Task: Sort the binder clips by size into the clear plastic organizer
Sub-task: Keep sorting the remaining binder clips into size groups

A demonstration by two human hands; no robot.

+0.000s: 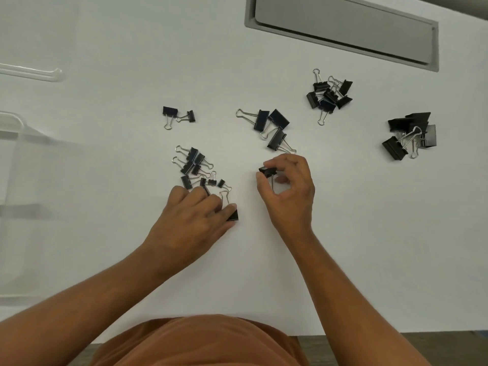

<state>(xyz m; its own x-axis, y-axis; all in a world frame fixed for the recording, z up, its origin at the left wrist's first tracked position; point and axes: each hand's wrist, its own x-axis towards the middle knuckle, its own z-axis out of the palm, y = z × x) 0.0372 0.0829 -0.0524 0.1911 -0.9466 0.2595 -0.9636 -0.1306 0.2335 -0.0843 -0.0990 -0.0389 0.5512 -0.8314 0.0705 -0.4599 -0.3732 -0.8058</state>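
Black binder clips lie in groups on the white table. My right hand [289, 192] pinches a medium clip [267, 171] between thumb and fingers, lifted slightly. My left hand [196, 217] pinches another clip [233, 215] at its thumb, fingers curled over the near edge of a cluster of small clips [196, 165]. Three larger clips [272, 126] lie just beyond my right hand. A pile of medium clips [328, 95] sits farther right, and the biggest clips [409, 137] are piled at the far right. The clear plastic organizer [15, 159] stands at the left edge.
Two separate clips [177, 114] lie at centre left. A grey recessed panel [343, 30] is set into the table at the back right. A clear lid or tray edge [34, 72] shows at upper left. The table's near edge runs by my torso.
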